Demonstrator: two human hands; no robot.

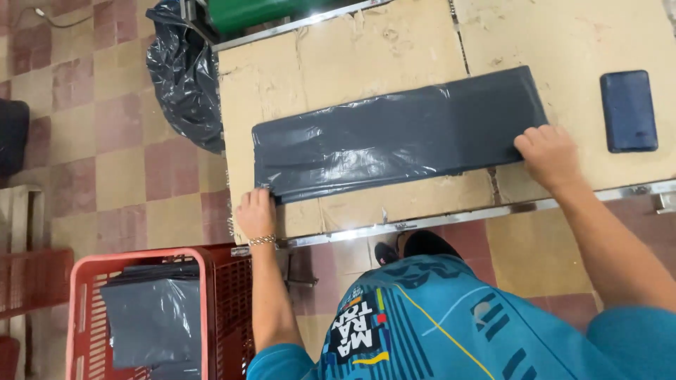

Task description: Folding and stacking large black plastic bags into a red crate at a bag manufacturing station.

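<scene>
A long dark grey plastic bag (pixel 394 137), folded into a flat strip, lies across the cardboard-covered table (pixel 338 63). My left hand (pixel 255 213) pinches its near left corner, fingers closed on the plastic. A thin bracelet sits on that wrist. My right hand (pixel 548 155) presses down on the bag's near right corner with the fingers curled over the edge.
A dark blue rectangular pad (pixel 628 110) lies on the table to the right. A red plastic crate (pixel 144 317) with folded grey bags stands on the tiled floor at lower left. A bulky black bag (pixel 183 70) hangs beside the table's left edge. The table's metal rim (pixel 451 217) runs along the near side.
</scene>
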